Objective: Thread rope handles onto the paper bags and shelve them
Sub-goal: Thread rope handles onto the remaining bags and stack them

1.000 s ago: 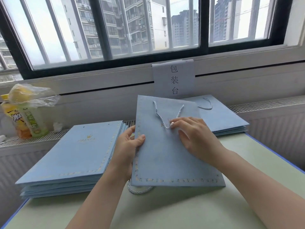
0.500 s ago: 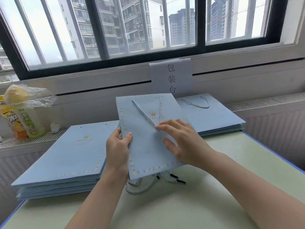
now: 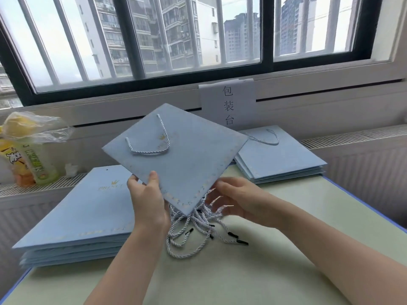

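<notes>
From the head camera I see my left hand point(image 3: 148, 202) pinching the lower left edge of a flat pale blue paper bag point(image 3: 180, 159), thumb on its face and fingers behind, holding it lifted off the pale green tabletop point(image 3: 220, 271). The bag is tilted like a diamond, one corner pointing down toward me and its long axis running from lower right up to the far left; its twisted white rope handle point(image 3: 152, 142) lies looped across the upper left face. My right hand point(image 3: 236, 202) sits at the bag's lower right edge with fingers spread and loosely bent; I cannot tell whether it grips anything. Under the bag's low corner lies a loose bundle of white twisted ropes with black tips point(image 3: 198, 230), on open table between my forearms. To the left a stack of unthreaded blue bags point(image 3: 77, 219) reaches the table's near-left edge; to the far right a shorter stack of handled bags point(image 3: 279, 157) lies near the blue right rim. Behind stand a white paper sign point(image 3: 228, 104), a barred window point(image 3: 198, 34) and a bagged drink bottle point(image 3: 33, 150) on the radiator ledge.
</notes>
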`<state>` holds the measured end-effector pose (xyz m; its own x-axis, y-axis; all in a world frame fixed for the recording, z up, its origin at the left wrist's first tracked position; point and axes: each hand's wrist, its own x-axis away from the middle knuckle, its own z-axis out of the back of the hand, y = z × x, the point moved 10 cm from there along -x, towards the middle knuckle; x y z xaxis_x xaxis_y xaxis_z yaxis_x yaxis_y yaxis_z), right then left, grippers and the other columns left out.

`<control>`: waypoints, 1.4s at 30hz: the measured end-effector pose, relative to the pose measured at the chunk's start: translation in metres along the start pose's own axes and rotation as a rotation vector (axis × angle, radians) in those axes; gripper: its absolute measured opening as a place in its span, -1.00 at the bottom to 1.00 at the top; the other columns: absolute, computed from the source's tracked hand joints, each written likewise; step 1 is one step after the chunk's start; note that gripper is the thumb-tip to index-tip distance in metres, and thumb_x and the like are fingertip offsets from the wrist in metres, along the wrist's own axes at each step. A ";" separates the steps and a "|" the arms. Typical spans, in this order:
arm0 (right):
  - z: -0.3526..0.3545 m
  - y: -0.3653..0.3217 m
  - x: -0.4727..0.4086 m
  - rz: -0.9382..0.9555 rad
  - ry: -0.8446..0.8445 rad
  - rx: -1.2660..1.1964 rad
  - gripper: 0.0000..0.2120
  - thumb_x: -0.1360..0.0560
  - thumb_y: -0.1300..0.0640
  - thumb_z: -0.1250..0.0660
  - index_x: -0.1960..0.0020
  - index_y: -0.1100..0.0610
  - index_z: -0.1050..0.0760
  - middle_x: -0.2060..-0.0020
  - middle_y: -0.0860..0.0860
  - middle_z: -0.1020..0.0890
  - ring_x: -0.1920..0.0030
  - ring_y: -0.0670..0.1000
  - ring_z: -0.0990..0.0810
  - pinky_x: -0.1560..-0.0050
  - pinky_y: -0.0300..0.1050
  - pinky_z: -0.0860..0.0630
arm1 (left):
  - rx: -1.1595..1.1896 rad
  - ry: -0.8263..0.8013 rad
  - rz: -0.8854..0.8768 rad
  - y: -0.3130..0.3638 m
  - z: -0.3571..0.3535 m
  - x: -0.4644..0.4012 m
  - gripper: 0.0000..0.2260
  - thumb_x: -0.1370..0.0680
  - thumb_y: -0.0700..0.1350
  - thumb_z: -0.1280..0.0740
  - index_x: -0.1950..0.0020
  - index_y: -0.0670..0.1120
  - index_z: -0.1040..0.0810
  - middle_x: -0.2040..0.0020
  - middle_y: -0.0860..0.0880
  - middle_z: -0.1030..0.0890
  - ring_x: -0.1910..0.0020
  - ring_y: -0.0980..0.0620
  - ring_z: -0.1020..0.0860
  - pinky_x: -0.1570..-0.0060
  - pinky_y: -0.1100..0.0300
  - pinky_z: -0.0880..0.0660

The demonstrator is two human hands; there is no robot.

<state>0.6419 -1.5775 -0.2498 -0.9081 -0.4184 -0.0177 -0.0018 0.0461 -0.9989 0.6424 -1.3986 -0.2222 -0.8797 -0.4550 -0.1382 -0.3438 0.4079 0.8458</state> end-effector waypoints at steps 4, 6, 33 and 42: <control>-0.027 -0.005 0.009 0.030 -0.234 -0.119 -0.85 -0.53 0.24 -0.26 -0.01 0.12 -0.58 0.14 0.06 -0.64 0.16 0.00 -0.61 0.17 -0.18 -0.49 | -0.091 -0.063 0.028 -0.010 -0.012 0.007 -0.78 -0.64 -0.21 -0.16 -0.29 -0.19 -0.36 -0.07 -0.13 -0.59 0.03 -0.07 -0.60 -0.04 -0.03 -0.56; -0.035 -0.004 0.016 -0.024 -0.368 -0.184 -0.79 -0.49 0.26 -0.24 -0.08 0.14 -0.56 0.07 0.08 -0.63 0.05 0.03 -0.62 0.12 -0.17 -0.53 | -0.143 -0.052 0.016 -0.013 -0.009 0.008 -0.79 -0.64 -0.19 -0.16 -0.26 -0.19 -0.38 -0.11 -0.16 -0.59 -0.04 -0.12 -0.60 -0.08 -0.06 -0.54; 0.144 0.011 0.020 0.015 0.758 -0.433 -0.77 -0.56 0.32 -0.12 0.27 0.19 -0.36 0.48 0.06 -0.45 0.61 -0.10 -0.37 0.61 -0.34 -0.30 | -0.970 -0.457 -0.152 -0.041 -0.040 0.026 -0.66 -0.59 -0.30 -0.16 -0.35 -0.13 -0.44 -0.22 -0.08 -0.53 -0.16 0.07 -0.48 -0.06 0.26 -0.35; 0.167 0.031 0.028 -0.050 0.870 -0.439 -0.95 -0.58 0.36 -0.18 -0.03 0.32 -0.38 0.32 0.15 -0.46 0.36 0.00 -0.50 0.57 -0.30 -0.49 | -1.003 -0.473 -0.217 -0.039 -0.043 0.026 -0.72 -0.59 -0.30 -0.17 -0.27 -0.12 -0.49 -0.16 -0.01 -0.55 -0.15 0.09 -0.48 -0.09 0.26 -0.37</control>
<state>0.6860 -1.7391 -0.2880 -0.8945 0.3787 0.2376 -0.0442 0.4538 -0.8900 0.6472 -1.4602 -0.2371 -0.9429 -0.0065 -0.3331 -0.2725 -0.5600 0.7824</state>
